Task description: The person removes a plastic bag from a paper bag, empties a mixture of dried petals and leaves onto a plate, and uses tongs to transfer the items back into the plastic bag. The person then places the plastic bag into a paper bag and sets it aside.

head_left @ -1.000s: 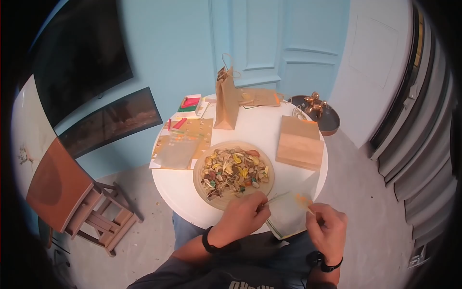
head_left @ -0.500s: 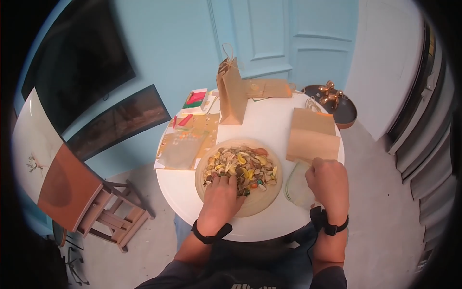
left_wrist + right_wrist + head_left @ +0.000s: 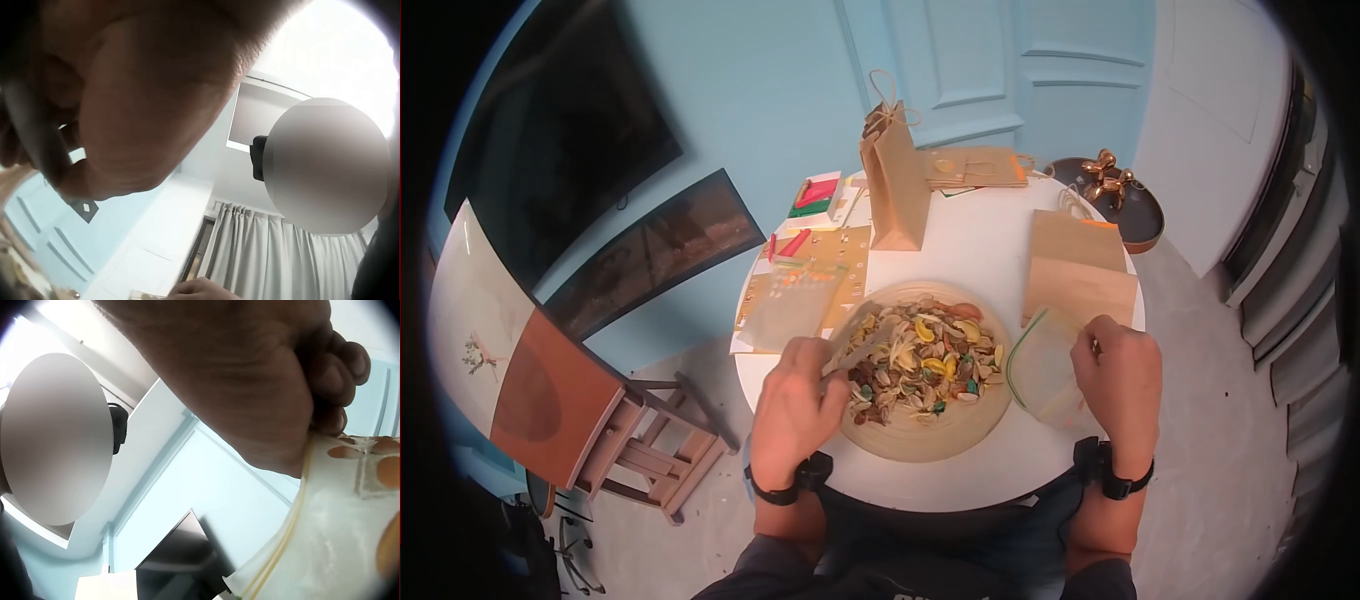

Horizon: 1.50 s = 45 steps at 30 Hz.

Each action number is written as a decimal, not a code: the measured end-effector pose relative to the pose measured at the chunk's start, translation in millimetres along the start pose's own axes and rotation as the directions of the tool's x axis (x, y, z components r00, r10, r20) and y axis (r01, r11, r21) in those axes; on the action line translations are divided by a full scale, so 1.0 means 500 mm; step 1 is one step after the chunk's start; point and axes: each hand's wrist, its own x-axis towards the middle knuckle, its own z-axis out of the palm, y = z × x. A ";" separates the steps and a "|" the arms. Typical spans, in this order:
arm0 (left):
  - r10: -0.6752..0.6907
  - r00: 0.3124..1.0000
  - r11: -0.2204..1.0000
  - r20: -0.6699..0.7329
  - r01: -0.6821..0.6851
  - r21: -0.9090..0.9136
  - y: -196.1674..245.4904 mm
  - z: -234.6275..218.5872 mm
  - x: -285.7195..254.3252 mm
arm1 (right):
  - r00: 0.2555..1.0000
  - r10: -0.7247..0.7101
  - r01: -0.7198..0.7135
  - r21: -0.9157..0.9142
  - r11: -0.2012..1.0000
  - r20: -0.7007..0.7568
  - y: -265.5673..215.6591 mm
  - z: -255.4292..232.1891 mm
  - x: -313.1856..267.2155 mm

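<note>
My left hand (image 3: pixel 800 410) is over the left rim of a round shallow dish (image 3: pixel 960 440) heaped with potpourri (image 3: pixel 925 360), dried petals and pods in brown, cream, yellow and green. Its fingers pinch a thin pale strip (image 3: pixel 866 346), blurred in the head view; the left wrist view shows a flat tip (image 3: pixel 86 210) with a diamond-shaped hole by the fingertips. On the right, my right hand (image 3: pixel 1125 375) grips the edge of a translucent zip bag (image 3: pixel 1045 375) with a green seal line. Orange spots (image 3: pixel 390 472) mark the bag in the right wrist view.
On the round white table (image 3: pixel 975 255) stands an upright kraft paper bag (image 3: pixel 897 190); flat kraft bags (image 3: pixel 1080 265) lie right and behind. Left of the dish, another clear pouch (image 3: pixel 795 310) lies on patterned paper (image 3: pixel 855 265) near a small box (image 3: pixel 815 200). A wooden chair (image 3: pixel 655 450) stands at left.
My left hand left the zip bag's edge, reached into the potpourri, then rose leftward with the pale strip. My right hand still holds the bag, now beside the dish.
</note>
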 end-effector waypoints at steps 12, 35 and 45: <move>-0.009 0.994 0.984 0.110 -0.011 0.181 -0.085 0.028 -0.045 | 0.999 0.046 -0.047 0.063 0.997 0.018 -0.056 0.049 0.005; 0.078 0.996 0.987 0.041 -0.083 0.140 -0.070 0.016 -0.035 | 0.998 -0.017 0.009 0.124 0.992 0.068 -0.069 0.046 -0.015; 0.394 0.906 0.908 0.155 -0.357 -0.221 0.045 0.061 -0.054 | 0.966 -0.127 0.108 0.094 0.990 0.223 -0.075 0.041 -0.036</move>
